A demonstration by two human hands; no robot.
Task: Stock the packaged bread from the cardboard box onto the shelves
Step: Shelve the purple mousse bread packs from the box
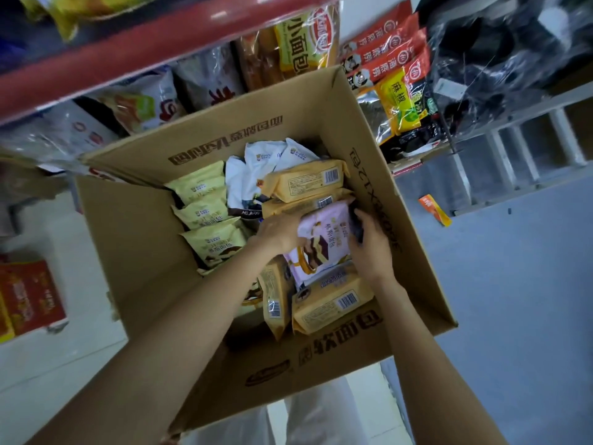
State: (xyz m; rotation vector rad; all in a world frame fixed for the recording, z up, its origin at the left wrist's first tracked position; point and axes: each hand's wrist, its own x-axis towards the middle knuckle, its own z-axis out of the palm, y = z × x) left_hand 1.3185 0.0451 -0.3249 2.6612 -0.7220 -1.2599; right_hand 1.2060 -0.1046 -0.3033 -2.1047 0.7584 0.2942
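Observation:
An open cardboard box [134, 232] stands on the floor below me, holding several packaged breads. Both my hands reach into it and hold a pink bread pack [324, 242] with a layered cake picture. My left hand [279, 232] grips its left edge; my right hand [369, 242] grips its right edge, fingers curled round it. Orange-yellow packs [305, 181] lie behind it and another [330, 303] in front. Pale yellow packs [205, 213] line the box's left side, white packs [253, 168] the back.
A red-edged shelf [134, 49] crosses the top left, with bagged bread and snacks [298, 43] beneath it. Red and yellow sachets [388, 62] hang at the upper right. A red carton [29, 297] sits at the left, a small orange pack [434, 208] lies on the grey floor.

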